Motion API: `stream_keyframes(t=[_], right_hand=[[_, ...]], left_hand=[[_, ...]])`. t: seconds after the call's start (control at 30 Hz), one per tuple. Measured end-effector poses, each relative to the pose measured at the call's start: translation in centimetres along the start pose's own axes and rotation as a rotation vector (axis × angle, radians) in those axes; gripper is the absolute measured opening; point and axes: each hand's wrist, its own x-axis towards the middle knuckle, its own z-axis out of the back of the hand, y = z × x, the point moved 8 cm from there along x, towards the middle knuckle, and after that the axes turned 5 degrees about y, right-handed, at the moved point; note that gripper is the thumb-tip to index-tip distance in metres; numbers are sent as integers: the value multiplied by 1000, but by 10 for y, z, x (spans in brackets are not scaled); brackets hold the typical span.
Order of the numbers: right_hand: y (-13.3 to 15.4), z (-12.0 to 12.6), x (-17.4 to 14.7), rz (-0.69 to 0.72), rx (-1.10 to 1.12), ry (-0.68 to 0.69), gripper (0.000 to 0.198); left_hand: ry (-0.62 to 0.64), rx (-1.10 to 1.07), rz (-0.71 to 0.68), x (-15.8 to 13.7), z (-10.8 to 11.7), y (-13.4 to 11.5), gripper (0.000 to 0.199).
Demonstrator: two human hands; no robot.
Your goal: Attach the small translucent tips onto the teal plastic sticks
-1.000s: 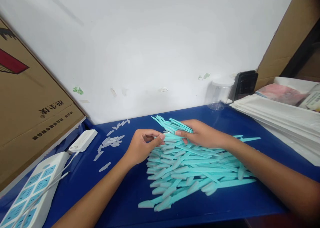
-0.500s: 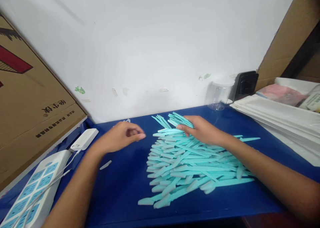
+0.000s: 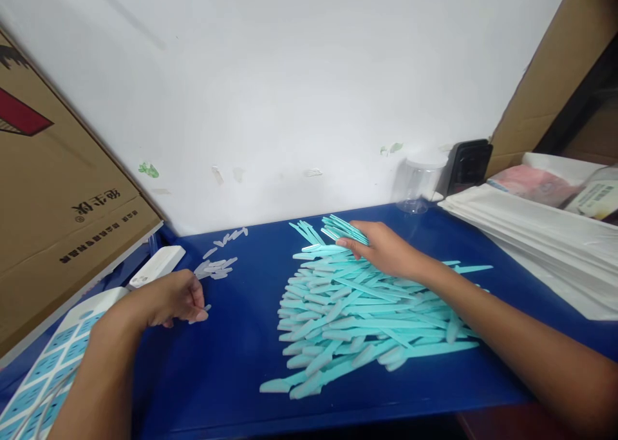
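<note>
My right hand (image 3: 383, 248) is closed round a bundle of turquoise eyebrow razors (image 3: 344, 228), held over the far side of a pile. That pile of turquoise eyebrow razors (image 3: 357, 318), with translucent covers on their blade ends, spreads across the blue table (image 3: 217, 382). A few more thin turquoise razors (image 3: 308, 232) lie just left of the bundle. On the left, my left hand (image 3: 176, 298) is down at the tabletop, thumb and fingers pinched at a small clear blade cover (image 3: 208, 308), mostly hidden by the fingers. Several loose clear blade covers (image 3: 217, 269) lie beyond this hand.
A white power strip (image 3: 43, 369) with cables and a white adapter (image 3: 157, 266) line the left edge, beside a cardboard box (image 3: 58, 189). At the back right stand a clear jar (image 3: 420, 186) and a black object (image 3: 469, 165). White foam sheets (image 3: 521, 234) lie at the right.
My left hand has moved left and down from beside the pile to the single blade cover on the table. The loose covers behind it now show. My right hand keeps its bundle.
</note>
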Motion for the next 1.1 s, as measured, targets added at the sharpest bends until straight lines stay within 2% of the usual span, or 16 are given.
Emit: stream_keyframes(t=[0.07, 0.17, 0.27, 0.4, 0.5, 0.6, 0.73, 1.1], right_hand=[[1, 0, -1, 0, -3, 1, 44], [2, 1, -1, 13, -15, -3, 44], [3, 1, -1, 23, -42, -17, 46], [3, 1, 0, 30, -96, -47, 46], [4, 4, 0, 42, -109, -96, 45], [5, 10, -1, 48, -95, -149, 43], [6, 14, -2, 44, -123, -193, 40], [7, 12, 0, 46, -288, -201, 36]], left_hand=[[6, 26, -172, -2, -1, -26, 37], [-48, 23, -415, -11, 2, -71, 43], [-100, -114, -537, -15, 6, -108, 45], [-280, -320, -738, -16, 19, -155, 43], [-316, -477, -865, -9, 17, -180, 46], [-366, -569, -921, -1, 10, -189, 46], [-469, -584, -890, -1, 0, -183, 39], [-386, -592, -868, -1, -18, -182, 35]])
